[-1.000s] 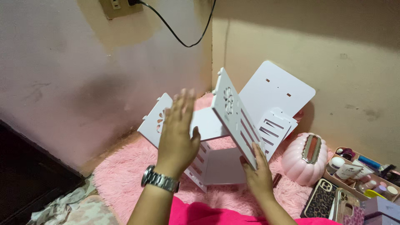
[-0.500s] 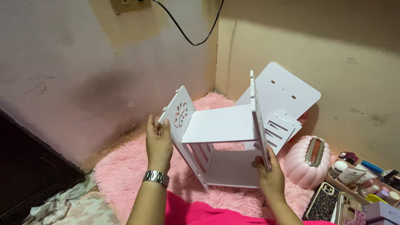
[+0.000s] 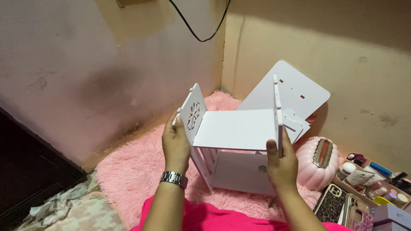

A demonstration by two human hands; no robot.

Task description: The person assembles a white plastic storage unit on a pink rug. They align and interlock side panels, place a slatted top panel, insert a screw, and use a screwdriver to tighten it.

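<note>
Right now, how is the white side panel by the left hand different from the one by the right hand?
The left side panel shows its face, with a flower-shaped cutout; the right side panel is seen edge-on, so no pattern shows. The left hand presses the left panel's outer face; the right hand grips the right panel's lower edge. Both are white, upright, and flank the flat shelf.

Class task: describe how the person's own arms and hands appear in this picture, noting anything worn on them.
Both forearms are bare, with no sleeves reaching them. The left hand has a silver metal link watch at its wrist. The right hand wears no watch or bracelet, and no rings show on either hand. Below the arms is bright pink clothing.
</note>
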